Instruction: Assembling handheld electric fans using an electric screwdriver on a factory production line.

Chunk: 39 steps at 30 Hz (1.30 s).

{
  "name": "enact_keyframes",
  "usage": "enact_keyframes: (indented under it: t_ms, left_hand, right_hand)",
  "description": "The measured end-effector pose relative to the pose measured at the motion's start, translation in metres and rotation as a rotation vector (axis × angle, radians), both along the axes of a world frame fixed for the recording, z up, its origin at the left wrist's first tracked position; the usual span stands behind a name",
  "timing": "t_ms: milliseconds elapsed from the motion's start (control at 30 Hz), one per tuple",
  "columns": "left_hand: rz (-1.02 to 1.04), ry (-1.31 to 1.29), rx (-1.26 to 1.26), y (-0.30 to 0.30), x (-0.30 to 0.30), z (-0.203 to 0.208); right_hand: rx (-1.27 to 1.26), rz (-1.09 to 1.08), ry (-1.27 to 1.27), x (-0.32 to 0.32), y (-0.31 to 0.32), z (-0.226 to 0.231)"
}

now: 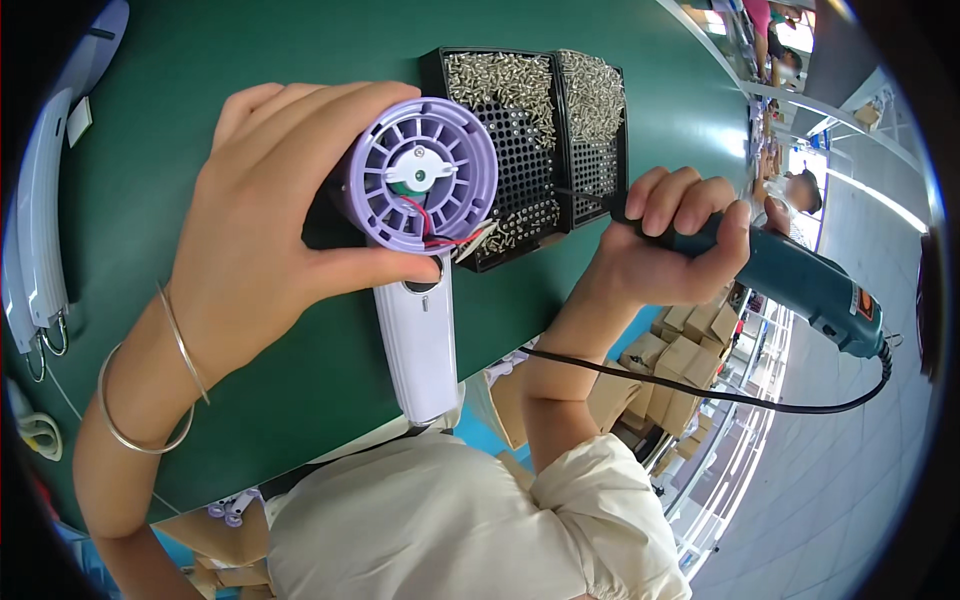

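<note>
My left hand (270, 200) is closed around the head of a handheld fan (420, 170), thumb below and fingers over its far side. The fan has a round purple housing with radial ribs, a white centre piece with a screw in it, red wires at the lower edge and a white handle (415, 350) pointing toward me. My right hand (680, 225) grips a dark teal electric screwdriver (800, 285) with a black cable. Its thin bit points left, over two black screw trays (520, 150) holding many small silver screws; whether the bit touches a screw I cannot tell.
A green work table (290, 45) lies under the trays. White curved parts (40, 230) with metal rings lie at its left edge. Cardboard boxes (685, 370) stand below on the right, and another box (225, 540) at lower left. Other people (800, 190) sit farther off.
</note>
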<state>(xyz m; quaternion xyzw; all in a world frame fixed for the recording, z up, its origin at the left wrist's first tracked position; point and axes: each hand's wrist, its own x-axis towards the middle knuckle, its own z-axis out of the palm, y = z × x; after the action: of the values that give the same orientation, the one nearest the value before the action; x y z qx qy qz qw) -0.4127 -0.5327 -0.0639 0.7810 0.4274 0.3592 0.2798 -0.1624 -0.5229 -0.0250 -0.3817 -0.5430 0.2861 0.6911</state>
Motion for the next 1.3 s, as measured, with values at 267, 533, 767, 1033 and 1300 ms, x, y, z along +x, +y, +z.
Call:
enact_keyframes:
  t_ms: [267, 533, 767, 1033, 1300]
  left_hand:
    - [0.001, -0.022, 0.03, 0.002, 0.001, 0.0]
    - [0.021, -0.006, 0.045, 0.0, 0.001, -0.001]
    - [-0.003, -0.063, 0.022, 0.003, 0.002, 0.001]
    - [-0.006, -0.089, 0.039, -0.001, 0.0, -0.004]
    - [-0.018, -0.113, 0.022, 0.0, 0.007, -0.007]
  right_hand:
    - [-0.024, -0.041, -0.012, -0.004, 0.002, 0.002]
    - [0.055, -0.042, -0.081, -0.012, 0.0, 0.002]
    - [0.215, 0.281, 0.001, -0.016, -0.006, 0.043]
    - [0.081, 0.664, -0.038, -0.062, -0.007, 0.064]
    - [0.004, 0.714, -0.199, -0.056, -0.001, 0.054]
